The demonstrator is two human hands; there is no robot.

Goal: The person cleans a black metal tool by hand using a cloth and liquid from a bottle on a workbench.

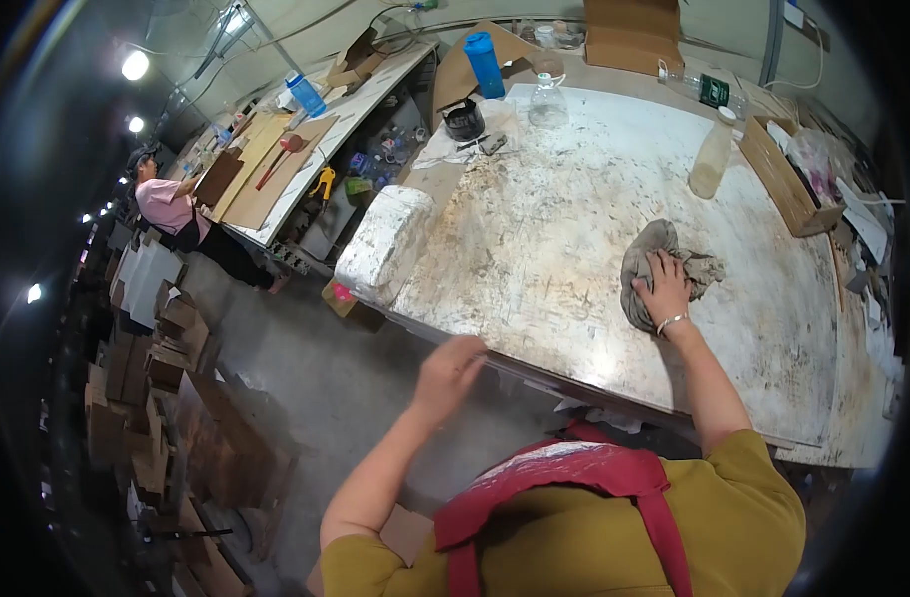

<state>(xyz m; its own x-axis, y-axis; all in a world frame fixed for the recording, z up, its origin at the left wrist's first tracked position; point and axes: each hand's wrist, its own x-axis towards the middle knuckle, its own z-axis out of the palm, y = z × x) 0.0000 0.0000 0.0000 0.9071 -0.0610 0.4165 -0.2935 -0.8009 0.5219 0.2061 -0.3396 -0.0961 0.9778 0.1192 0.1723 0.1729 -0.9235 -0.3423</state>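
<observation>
A grey, crumpled rag lies on the stained white tabletop. My right hand, with a bracelet at the wrist, rests on top of it, fingers curved over the cloth and gripping it. Just off the front edge of the table is my left hand, loosely curled, its fingers together and no object showing in them. A white-wrapped block sits at the table's left corner. Beyond the rag stands a cloudy bottle with a white cap.
Toward the back are a blue shaker bottle, a black pot, a clear jug and a lying plastic bottle. An open wooden box borders the right side. Left, a co-worker stands at another bench; cardboard piles up below.
</observation>
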